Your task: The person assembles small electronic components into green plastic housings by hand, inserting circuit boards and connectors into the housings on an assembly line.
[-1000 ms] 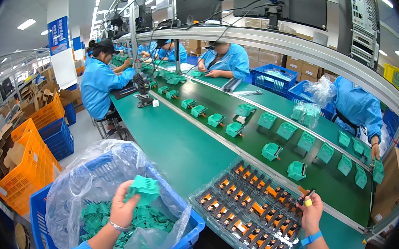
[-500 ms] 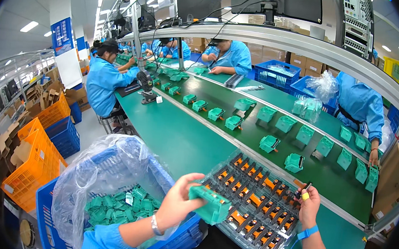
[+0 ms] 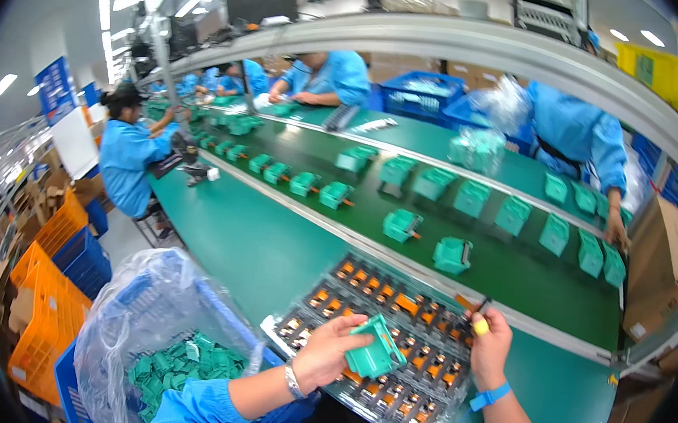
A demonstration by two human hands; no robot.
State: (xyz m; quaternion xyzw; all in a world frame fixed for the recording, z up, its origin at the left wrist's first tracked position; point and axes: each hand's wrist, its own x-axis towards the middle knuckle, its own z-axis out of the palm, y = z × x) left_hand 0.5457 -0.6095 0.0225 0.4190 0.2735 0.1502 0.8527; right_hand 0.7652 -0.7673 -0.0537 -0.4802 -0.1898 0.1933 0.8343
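My left hand (image 3: 327, 352) grips a green plastic housing (image 3: 376, 349), its open side facing right, above the tray. A small black part (image 3: 480, 309) is pinched between the fingers of my right hand (image 3: 491, 347), at the tray's right edge; the fingers partly hide it. A yellow cover sits on one of these fingertips, and a blue strap (image 3: 490, 396) circles the wrist. Under both hands lies a clear plastic tray (image 3: 272, 325) with rows of orange-and-black components (image 3: 407, 303). The housing and my left hand cover some of them.
A blue crate (image 3: 63, 385) lined with clear plastic holds many green pieces (image 3: 177, 367) at lower left. Beyond a metal rail, green housings (image 3: 453, 256) stand along the dark green belt (image 3: 305, 224). Co-workers in blue sit opposite and at left. A metal beam (image 3: 421, 36) crosses overhead.
The view has turned, so the scene sits further left and higher. My left hand has brought the green housing over the tray and tilted it. My right hand still holds the black part.
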